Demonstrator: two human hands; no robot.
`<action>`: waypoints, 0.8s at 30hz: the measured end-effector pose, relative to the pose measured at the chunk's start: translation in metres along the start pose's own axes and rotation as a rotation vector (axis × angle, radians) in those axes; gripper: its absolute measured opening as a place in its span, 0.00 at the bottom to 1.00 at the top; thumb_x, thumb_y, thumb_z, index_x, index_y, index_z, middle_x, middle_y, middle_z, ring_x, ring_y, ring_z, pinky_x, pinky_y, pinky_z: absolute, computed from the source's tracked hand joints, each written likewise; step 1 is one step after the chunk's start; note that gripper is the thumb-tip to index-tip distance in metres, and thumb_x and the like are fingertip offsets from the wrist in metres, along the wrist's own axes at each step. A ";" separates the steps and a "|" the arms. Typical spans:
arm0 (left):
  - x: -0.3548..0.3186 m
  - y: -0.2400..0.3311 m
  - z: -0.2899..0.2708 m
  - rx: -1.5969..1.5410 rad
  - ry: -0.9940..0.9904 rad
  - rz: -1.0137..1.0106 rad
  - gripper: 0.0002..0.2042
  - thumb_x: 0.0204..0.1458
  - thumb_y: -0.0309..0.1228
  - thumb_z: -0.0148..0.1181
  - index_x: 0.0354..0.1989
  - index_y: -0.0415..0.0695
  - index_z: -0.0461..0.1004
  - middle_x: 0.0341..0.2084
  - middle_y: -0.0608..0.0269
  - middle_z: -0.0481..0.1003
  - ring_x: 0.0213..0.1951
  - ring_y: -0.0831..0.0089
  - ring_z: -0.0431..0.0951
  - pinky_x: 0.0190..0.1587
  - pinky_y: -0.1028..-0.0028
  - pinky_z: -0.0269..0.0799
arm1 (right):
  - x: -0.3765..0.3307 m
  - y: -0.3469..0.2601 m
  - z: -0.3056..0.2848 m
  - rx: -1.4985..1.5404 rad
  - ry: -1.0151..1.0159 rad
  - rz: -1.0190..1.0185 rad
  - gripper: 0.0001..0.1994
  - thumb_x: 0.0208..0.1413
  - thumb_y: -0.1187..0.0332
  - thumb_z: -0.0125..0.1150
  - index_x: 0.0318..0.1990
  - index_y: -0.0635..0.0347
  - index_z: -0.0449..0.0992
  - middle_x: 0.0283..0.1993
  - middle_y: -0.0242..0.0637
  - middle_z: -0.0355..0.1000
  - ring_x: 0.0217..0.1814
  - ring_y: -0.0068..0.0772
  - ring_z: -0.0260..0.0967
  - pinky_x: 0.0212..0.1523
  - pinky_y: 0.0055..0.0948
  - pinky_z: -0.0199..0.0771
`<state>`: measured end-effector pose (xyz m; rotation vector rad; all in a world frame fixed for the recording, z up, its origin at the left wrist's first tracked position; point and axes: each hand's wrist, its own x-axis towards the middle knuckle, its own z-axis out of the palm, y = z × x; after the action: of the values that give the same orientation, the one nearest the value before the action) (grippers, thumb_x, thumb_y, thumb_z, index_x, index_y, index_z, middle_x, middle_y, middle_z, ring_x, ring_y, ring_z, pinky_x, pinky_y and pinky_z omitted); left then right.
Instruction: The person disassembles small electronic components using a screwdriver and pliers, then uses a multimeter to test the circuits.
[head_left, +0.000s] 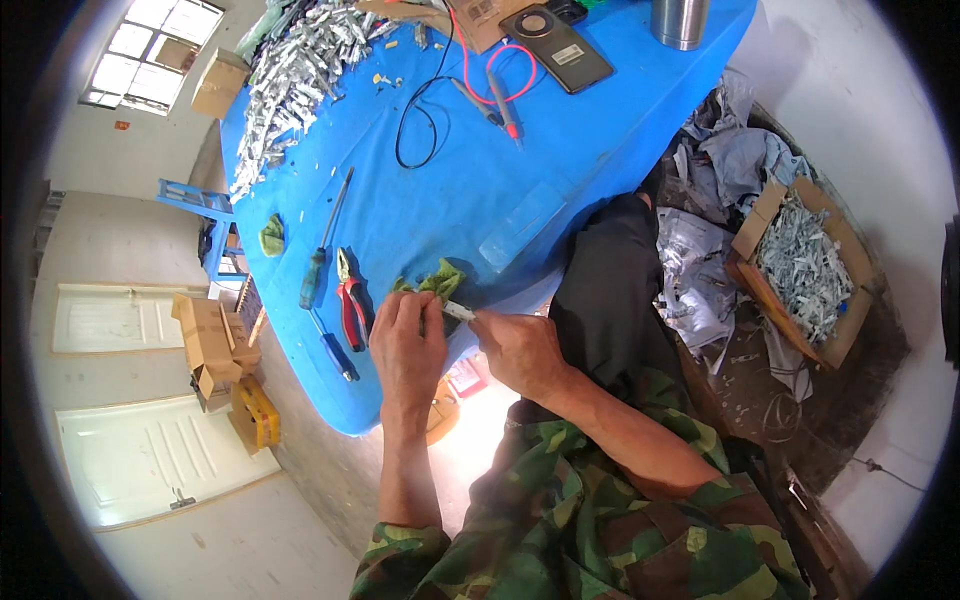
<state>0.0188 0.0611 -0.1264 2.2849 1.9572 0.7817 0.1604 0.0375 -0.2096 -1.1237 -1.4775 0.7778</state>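
Near the front edge of the blue-covered table [375, 215], a small whitish strip-like piece [458, 311] spans the gap between my hands. My left hand [408, 345] is closed around its left end, fingers curled. At the other end my right hand [522, 352] pinches it between thumb and fingers. Just beyond my left fingers lies a crumpled green cloth [441, 278]. To the left are red-handled pliers [351, 302], a screwdriver with a long shaft [314, 275] and another with a dark blue handle [338, 357]. My fingers partly hide the piece, so its exact kind is unclear.
A heap of silvery-white small pieces [300, 85] covers the far left of the table. Probes with red and black leads [500, 95], a phone [557, 48] and a steel cup [680, 22] lie farther off. On the right, a carton [850, 265] holds similar pieces.
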 end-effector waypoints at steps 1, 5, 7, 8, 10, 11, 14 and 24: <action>0.000 -0.004 0.000 0.030 0.025 0.009 0.03 0.55 0.23 0.65 0.34 0.37 0.79 0.32 0.53 0.78 0.36 0.53 0.80 0.40 0.61 0.75 | 0.000 -0.001 0.000 0.001 -0.004 -0.005 0.09 0.62 0.70 0.63 0.30 0.60 0.73 0.24 0.48 0.72 0.26 0.56 0.73 0.24 0.49 0.67; 0.003 -0.011 -0.004 0.021 0.038 -0.064 0.03 0.55 0.23 0.65 0.35 0.37 0.79 0.33 0.53 0.78 0.36 0.53 0.80 0.41 0.62 0.75 | -0.001 0.001 -0.002 -0.015 -0.022 -0.002 0.09 0.61 0.70 0.63 0.30 0.60 0.73 0.24 0.49 0.72 0.26 0.56 0.73 0.24 0.48 0.68; 0.001 -0.005 -0.008 -0.022 0.003 -0.071 0.04 0.55 0.23 0.65 0.36 0.37 0.80 0.34 0.53 0.79 0.36 0.54 0.80 0.41 0.63 0.75 | 0.001 -0.001 -0.003 0.016 -0.010 0.012 0.08 0.61 0.70 0.63 0.31 0.61 0.73 0.25 0.49 0.72 0.27 0.57 0.73 0.24 0.48 0.68; -0.002 0.003 -0.009 -0.054 -0.013 -0.060 0.03 0.55 0.23 0.65 0.36 0.37 0.80 0.34 0.53 0.79 0.36 0.54 0.80 0.41 0.63 0.75 | 0.002 -0.003 -0.004 0.049 0.005 0.023 0.07 0.61 0.71 0.63 0.31 0.61 0.73 0.25 0.50 0.72 0.27 0.57 0.73 0.25 0.48 0.68; -0.010 0.015 -0.006 -0.096 -0.035 0.037 0.03 0.54 0.20 0.66 0.35 0.35 0.79 0.32 0.52 0.79 0.35 0.56 0.81 0.38 0.65 0.75 | 0.001 -0.002 -0.004 0.088 0.014 0.028 0.07 0.61 0.72 0.63 0.32 0.61 0.73 0.25 0.50 0.72 0.27 0.57 0.73 0.25 0.47 0.69; -0.013 0.020 -0.002 -0.082 -0.043 0.062 0.03 0.54 0.20 0.66 0.35 0.35 0.79 0.32 0.52 0.78 0.34 0.55 0.81 0.38 0.65 0.75 | 0.000 0.000 -0.004 0.092 0.008 0.022 0.06 0.61 0.72 0.63 0.32 0.62 0.74 0.26 0.50 0.72 0.28 0.58 0.73 0.25 0.47 0.69; -0.015 0.024 0.006 -0.081 -0.038 0.107 0.03 0.54 0.20 0.66 0.35 0.36 0.79 0.32 0.52 0.78 0.34 0.53 0.80 0.37 0.64 0.75 | 0.000 0.002 -0.005 0.081 0.011 -0.007 0.06 0.60 0.72 0.63 0.32 0.61 0.74 0.26 0.50 0.72 0.28 0.57 0.73 0.25 0.47 0.69; -0.003 -0.004 0.001 0.093 0.037 -0.007 0.02 0.55 0.23 0.64 0.34 0.39 0.79 0.31 0.53 0.77 0.35 0.53 0.79 0.39 0.61 0.75 | -0.002 0.001 0.000 0.009 -0.011 0.004 0.07 0.61 0.71 0.64 0.32 0.59 0.73 0.24 0.47 0.72 0.27 0.56 0.73 0.25 0.49 0.68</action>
<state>0.0157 0.0599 -0.1299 2.3287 2.0590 0.7534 0.1609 0.0362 -0.2114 -1.1174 -1.4794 0.7941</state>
